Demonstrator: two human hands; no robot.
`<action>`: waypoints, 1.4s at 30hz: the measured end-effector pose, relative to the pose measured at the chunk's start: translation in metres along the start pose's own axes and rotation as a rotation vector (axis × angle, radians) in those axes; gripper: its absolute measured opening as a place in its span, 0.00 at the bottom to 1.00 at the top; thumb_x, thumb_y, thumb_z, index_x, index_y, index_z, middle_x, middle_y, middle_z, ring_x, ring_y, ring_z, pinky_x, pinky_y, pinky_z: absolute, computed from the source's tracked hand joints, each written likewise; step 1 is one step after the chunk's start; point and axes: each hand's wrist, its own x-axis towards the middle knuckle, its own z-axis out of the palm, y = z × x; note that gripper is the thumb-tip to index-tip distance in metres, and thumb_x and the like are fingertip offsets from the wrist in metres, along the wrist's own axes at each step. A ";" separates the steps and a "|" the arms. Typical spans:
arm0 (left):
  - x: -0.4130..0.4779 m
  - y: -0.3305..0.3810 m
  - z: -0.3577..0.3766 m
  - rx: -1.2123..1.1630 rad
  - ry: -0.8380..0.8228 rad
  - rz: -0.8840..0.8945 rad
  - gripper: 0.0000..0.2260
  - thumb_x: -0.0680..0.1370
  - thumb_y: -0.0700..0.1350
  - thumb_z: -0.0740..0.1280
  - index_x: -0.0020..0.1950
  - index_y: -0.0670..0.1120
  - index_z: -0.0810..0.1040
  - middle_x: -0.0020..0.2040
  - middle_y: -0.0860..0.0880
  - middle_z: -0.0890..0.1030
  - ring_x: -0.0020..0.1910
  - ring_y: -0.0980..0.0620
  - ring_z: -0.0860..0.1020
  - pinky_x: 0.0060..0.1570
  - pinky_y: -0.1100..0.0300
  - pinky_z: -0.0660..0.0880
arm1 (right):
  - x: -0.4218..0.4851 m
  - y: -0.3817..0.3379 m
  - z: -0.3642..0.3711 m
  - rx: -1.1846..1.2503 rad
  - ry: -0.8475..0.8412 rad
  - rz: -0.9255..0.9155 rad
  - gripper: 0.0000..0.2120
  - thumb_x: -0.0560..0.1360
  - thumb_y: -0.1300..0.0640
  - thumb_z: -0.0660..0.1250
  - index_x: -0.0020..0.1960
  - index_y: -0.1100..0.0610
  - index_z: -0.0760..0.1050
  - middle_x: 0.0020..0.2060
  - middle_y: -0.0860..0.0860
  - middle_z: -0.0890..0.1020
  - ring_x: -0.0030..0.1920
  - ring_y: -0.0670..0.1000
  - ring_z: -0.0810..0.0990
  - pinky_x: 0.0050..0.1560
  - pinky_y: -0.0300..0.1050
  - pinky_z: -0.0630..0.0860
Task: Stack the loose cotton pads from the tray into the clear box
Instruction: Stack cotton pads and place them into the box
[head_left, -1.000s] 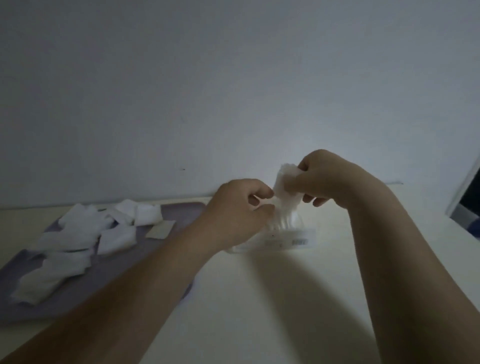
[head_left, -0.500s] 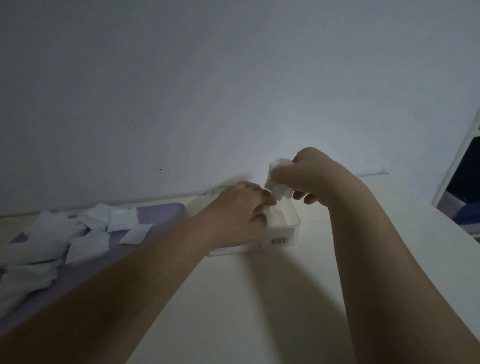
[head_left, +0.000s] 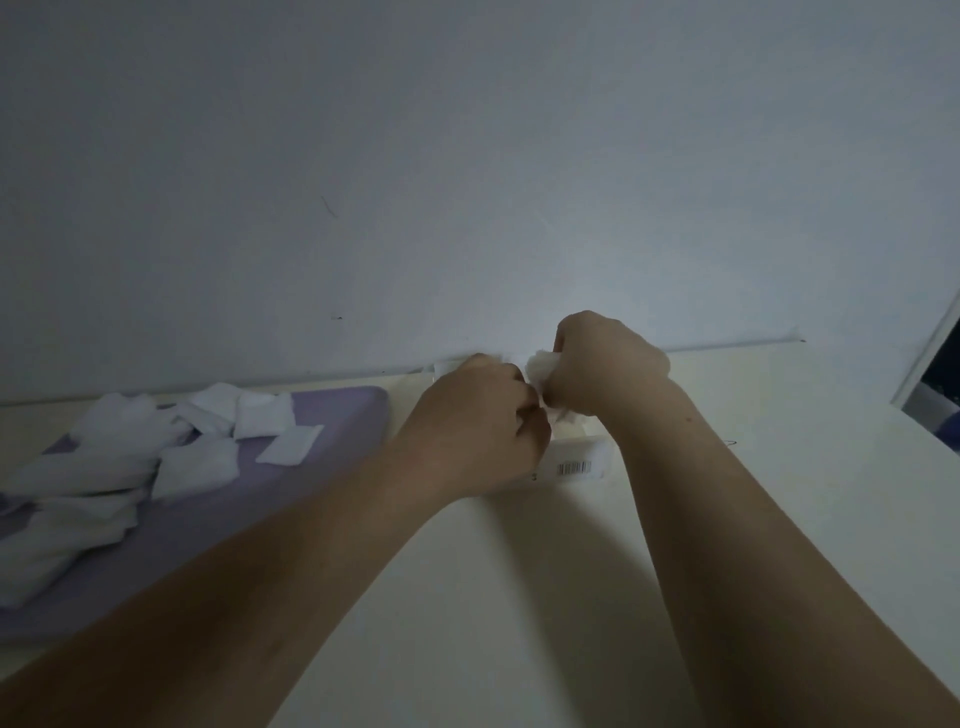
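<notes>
Cotton pads bunched and pinched in right hand, over clear box near worktop's far edge. Left hand curled just beside, grip impossible to tell. More loose pads scattered on purple tray at left edge.

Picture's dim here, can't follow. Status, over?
Right hand grips pad wad at clear box. Left hand curled beside it, hold unclear. Loose pads lie on tray. Nothing seen blocking.

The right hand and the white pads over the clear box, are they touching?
Touching. The head view shows the right hand gripping the white pads in curled fingers, over the clear box.
</notes>
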 end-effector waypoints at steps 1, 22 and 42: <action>-0.001 -0.001 0.001 -0.006 0.000 -0.006 0.12 0.75 0.52 0.55 0.32 0.55 0.66 0.34 0.56 0.70 0.42 0.50 0.68 0.43 0.50 0.76 | 0.000 -0.001 0.002 -0.005 0.008 -0.006 0.12 0.71 0.57 0.69 0.54 0.51 0.76 0.44 0.49 0.81 0.43 0.53 0.79 0.40 0.43 0.68; -0.013 -0.008 -0.008 -0.070 0.019 -0.114 0.09 0.77 0.52 0.64 0.50 0.52 0.81 0.49 0.55 0.82 0.54 0.50 0.78 0.53 0.54 0.76 | -0.006 -0.009 -0.005 -0.148 0.002 -0.001 0.10 0.68 0.60 0.70 0.38 0.54 0.68 0.36 0.49 0.75 0.32 0.49 0.72 0.39 0.42 0.69; -0.063 -0.023 -0.020 -0.035 0.025 -0.182 0.27 0.81 0.62 0.62 0.76 0.50 0.72 0.78 0.52 0.70 0.78 0.54 0.65 0.71 0.68 0.52 | -0.014 -0.022 -0.015 0.095 -0.127 -0.128 0.08 0.70 0.66 0.62 0.43 0.67 0.79 0.35 0.60 0.82 0.31 0.53 0.76 0.33 0.41 0.73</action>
